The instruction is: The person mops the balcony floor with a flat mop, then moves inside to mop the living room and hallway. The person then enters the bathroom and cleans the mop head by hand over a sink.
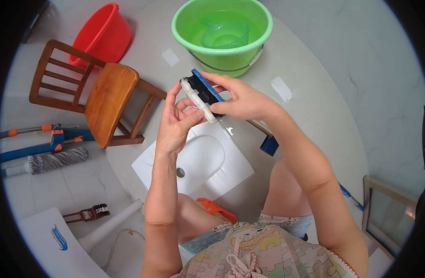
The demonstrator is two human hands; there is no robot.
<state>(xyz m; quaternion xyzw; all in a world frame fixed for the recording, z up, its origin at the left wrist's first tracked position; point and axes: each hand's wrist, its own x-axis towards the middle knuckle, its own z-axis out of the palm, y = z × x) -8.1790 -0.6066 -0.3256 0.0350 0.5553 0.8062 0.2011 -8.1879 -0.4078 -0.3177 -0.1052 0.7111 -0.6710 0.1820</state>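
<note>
Both of my hands hold a small block-like cleaning head (202, 94) in front of me. Its middle is black, with a blue strip along one side and a white pad along the other. My left hand (177, 121) grips the white side, its thumb near the lower end. From the other side, my right hand (238, 97) holds the blue strip, with the thumb near its lower corner. Below the hands, a white squat toilet pan (212, 184) lies in the floor. A blue-headed tool (269, 146) with a metal handle rests beside it, partly hidden by my right forearm.
A green bucket (221, 52) of water holds a green translucent dipper (238, 43). At left are a wooden chair (110, 97), a red basin (120, 41), a mop (57, 160), a scrubbing brush (85, 214) and a white cistern (42, 236). A framed panel (386, 205) stands at right.
</note>
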